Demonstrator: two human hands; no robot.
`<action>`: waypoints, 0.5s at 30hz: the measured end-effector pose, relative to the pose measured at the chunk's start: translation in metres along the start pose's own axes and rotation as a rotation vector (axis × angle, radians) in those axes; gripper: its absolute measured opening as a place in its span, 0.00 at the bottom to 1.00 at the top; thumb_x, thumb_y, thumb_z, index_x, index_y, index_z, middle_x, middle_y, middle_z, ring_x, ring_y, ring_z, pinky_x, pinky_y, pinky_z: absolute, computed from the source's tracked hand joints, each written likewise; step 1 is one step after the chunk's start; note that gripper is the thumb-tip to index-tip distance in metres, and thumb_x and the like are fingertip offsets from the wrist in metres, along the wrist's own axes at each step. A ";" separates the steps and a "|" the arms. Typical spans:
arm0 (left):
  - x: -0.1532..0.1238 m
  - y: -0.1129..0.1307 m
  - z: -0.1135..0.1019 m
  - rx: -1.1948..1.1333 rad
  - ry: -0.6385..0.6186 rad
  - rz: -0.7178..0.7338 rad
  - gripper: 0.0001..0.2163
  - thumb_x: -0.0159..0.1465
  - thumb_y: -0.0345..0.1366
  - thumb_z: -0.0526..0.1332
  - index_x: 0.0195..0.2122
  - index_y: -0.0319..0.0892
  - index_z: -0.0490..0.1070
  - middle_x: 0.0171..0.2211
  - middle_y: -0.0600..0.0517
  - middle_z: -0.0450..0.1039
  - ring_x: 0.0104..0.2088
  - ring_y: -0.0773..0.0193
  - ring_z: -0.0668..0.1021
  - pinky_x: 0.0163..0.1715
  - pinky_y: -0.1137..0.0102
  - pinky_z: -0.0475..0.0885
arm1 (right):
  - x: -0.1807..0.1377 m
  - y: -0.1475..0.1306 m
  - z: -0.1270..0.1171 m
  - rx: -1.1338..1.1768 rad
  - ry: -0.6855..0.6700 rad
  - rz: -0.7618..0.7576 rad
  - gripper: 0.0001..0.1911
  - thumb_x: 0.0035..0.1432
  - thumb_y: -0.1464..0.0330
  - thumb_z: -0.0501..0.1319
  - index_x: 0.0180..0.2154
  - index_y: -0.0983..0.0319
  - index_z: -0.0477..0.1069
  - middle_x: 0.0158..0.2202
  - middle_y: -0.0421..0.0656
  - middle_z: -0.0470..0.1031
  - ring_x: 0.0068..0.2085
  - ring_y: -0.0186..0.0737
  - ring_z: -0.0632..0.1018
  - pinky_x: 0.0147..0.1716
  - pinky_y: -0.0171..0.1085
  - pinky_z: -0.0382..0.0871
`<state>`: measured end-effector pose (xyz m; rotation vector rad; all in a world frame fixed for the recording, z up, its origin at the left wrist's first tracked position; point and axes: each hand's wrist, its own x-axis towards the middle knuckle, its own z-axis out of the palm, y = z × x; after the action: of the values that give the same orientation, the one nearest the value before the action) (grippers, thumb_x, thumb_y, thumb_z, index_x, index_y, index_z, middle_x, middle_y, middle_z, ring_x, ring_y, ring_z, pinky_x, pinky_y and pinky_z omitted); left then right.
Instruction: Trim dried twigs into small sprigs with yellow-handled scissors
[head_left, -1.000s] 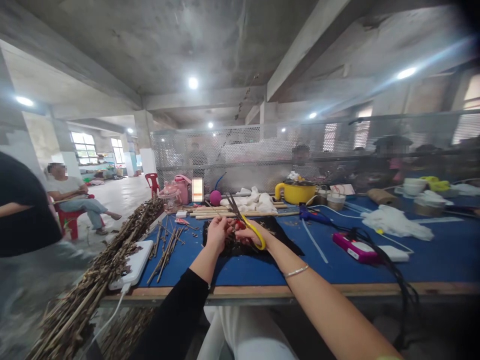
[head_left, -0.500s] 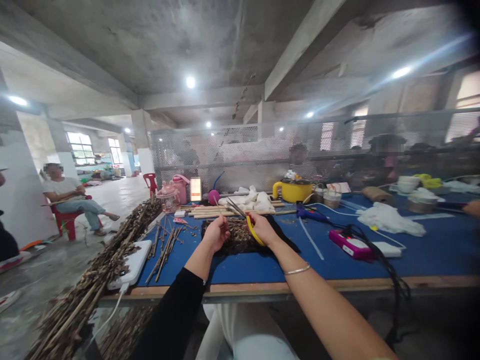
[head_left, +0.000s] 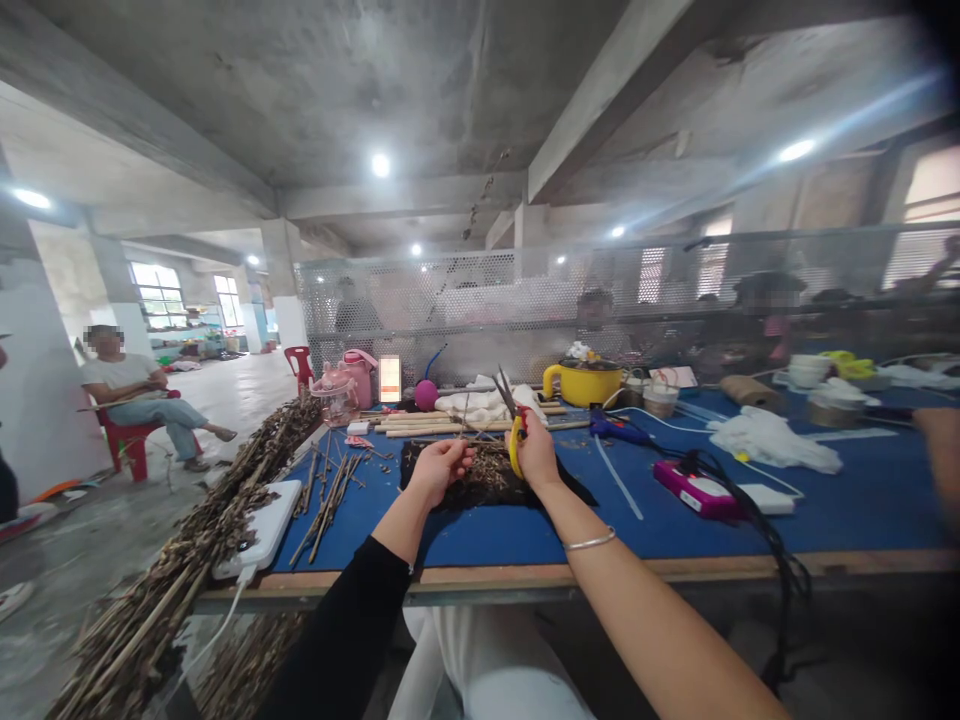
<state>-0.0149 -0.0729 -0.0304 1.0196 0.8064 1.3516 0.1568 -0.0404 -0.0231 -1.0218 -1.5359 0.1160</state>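
Note:
In my right hand [head_left: 537, 448] are scissors [head_left: 508, 396] with yellow handles; their dark blades point up and away, slightly parted. My left hand [head_left: 441, 470] is pinched closed around a thin dry twig [head_left: 465, 415], which rises from the fingertips. Both hands are above a black cloth [head_left: 559, 478] on the blue tabletop, with dry brown plant bits [head_left: 487, 474] heaped on it. The scissor blades and the twig are apart. Left of the cloth lie several cut dry stems [head_left: 330, 505].
A long bundle of dried stalks [head_left: 187, 545] lies along the table's left end, beside a white power bank [head_left: 270, 525]. Wooden sticks [head_left: 409, 428], a yellow pot [head_left: 589, 384], a blue glue gun [head_left: 619, 428] and a magenta device [head_left: 694, 488] with cables stand beyond and right. A person [head_left: 131, 390] sits at left.
My right hand has lifted the scissors up and to the right, away from my left hand. My left hand has shifted slightly right, still pinching the twig.

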 end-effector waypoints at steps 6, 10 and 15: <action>-0.003 -0.001 0.003 0.135 0.080 0.048 0.13 0.50 0.35 0.65 0.37 0.37 0.68 0.24 0.51 0.72 0.19 0.73 0.72 0.15 0.81 0.60 | 0.001 0.005 0.007 0.232 -0.014 0.263 0.16 0.44 0.60 0.58 0.35 0.63 0.64 0.33 0.48 0.73 0.32 0.43 0.74 0.30 0.39 0.68; -0.006 -0.007 0.007 0.324 -0.020 0.034 0.10 0.51 0.34 0.64 0.34 0.38 0.69 0.21 0.51 0.73 0.18 0.71 0.72 0.15 0.79 0.60 | -0.003 -0.001 0.010 0.361 -0.242 0.320 0.14 0.41 0.60 0.61 0.26 0.62 0.63 0.24 0.42 0.71 0.23 0.38 0.72 0.19 0.34 0.63; -0.004 -0.013 0.006 0.420 -0.024 0.071 0.08 0.52 0.36 0.62 0.30 0.40 0.66 0.22 0.51 0.73 0.18 0.69 0.73 0.14 0.78 0.60 | -0.008 -0.013 0.006 0.581 -0.421 0.436 0.16 0.38 0.61 0.63 0.29 0.64 0.65 0.26 0.43 0.73 0.23 0.37 0.72 0.17 0.31 0.60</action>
<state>-0.0046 -0.0764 -0.0407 1.3987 1.0714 1.2523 0.1440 -0.0507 -0.0227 -0.8675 -1.4838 1.0760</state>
